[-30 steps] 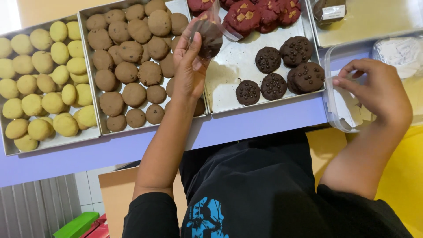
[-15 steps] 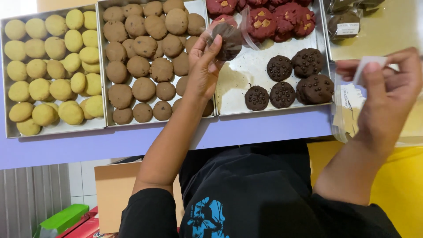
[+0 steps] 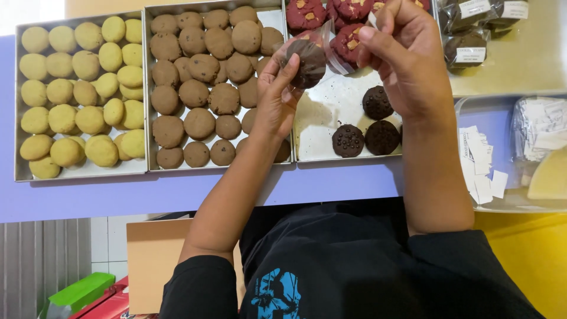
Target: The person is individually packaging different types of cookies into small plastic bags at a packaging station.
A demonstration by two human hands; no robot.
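My left hand [image 3: 277, 97] holds a dark chocolate cookie in a clear plastic bag [image 3: 308, 61] above the seam between the brown-cookie tray and the right tray. My right hand [image 3: 407, 56] has its fingers pinched shut near the bag's top edge, with a small white bit, perhaps a paper label, at the fingertips. Under both hands sits the metal tray [image 3: 331, 118] with several dark chocolate cookies [image 3: 373, 124] and red cookies [image 3: 307, 13].
A tray of yellow cookies [image 3: 80, 97] lies at the left, a tray of brown cookies [image 3: 207, 88] in the middle. Bagged, labelled cookies [image 3: 466, 44] sit at the top right. White paper labels [image 3: 481, 162] lie in a clear container at the right, on a purple table [image 3: 118, 198].
My right hand has moved from the label container at the right up and left to the bagged cookie. My left hand has kept the bag raised.
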